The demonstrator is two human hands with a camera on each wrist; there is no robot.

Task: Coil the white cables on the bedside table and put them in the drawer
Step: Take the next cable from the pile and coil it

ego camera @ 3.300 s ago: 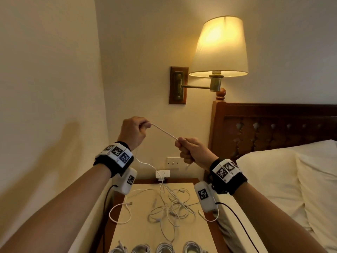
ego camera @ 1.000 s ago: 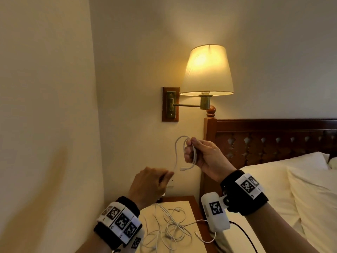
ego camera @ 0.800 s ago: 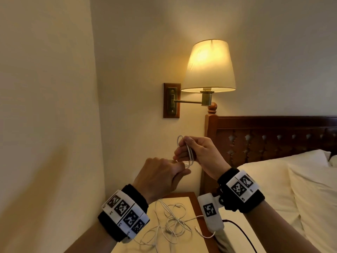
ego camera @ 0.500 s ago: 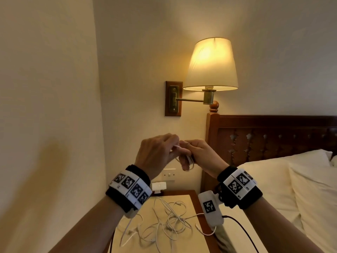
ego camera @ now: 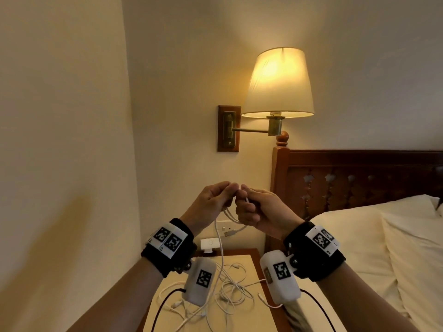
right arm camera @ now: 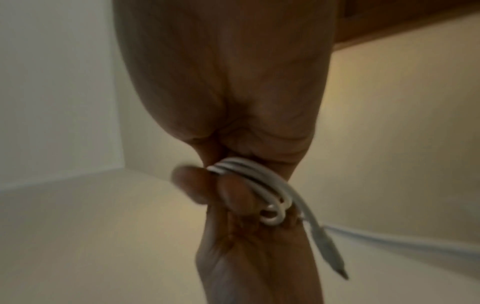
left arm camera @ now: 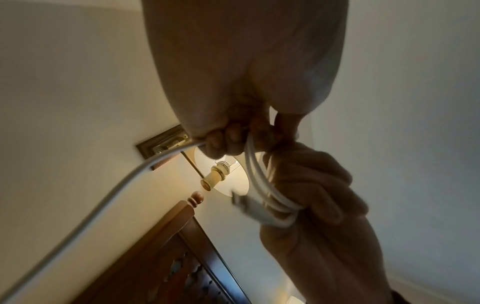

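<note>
Both hands meet in the air above the bedside table (ego camera: 251, 262). My right hand (ego camera: 251, 207) grips a small coil of white cable (ego camera: 231, 218), its loops wound round the fingers (left arm camera: 262, 183) (right arm camera: 259, 181). A plug end (ego camera: 230, 233) dangles below the coil. My left hand (ego camera: 215, 200) pinches the same cable just left of the coil, and the free length (ego camera: 220, 250) hangs down to the table. A loose tangle of white cables (ego camera: 230, 291) lies on the tabletop below. The drawer is out of view.
A lit wall lamp (ego camera: 278, 82) hangs above and behind the hands. The dark wooden headboard (ego camera: 359, 178) and a bed with pillows (ego camera: 383, 248) stand to the right. A wall socket (ego camera: 225, 227) and a white adapter (ego camera: 209, 244) sit behind the table. A wall (ego camera: 60, 140) closes the left side.
The left hand rose from near the table to meet the right hand and took hold of the cable beside the coil. The coil in the right hand has gained loops.
</note>
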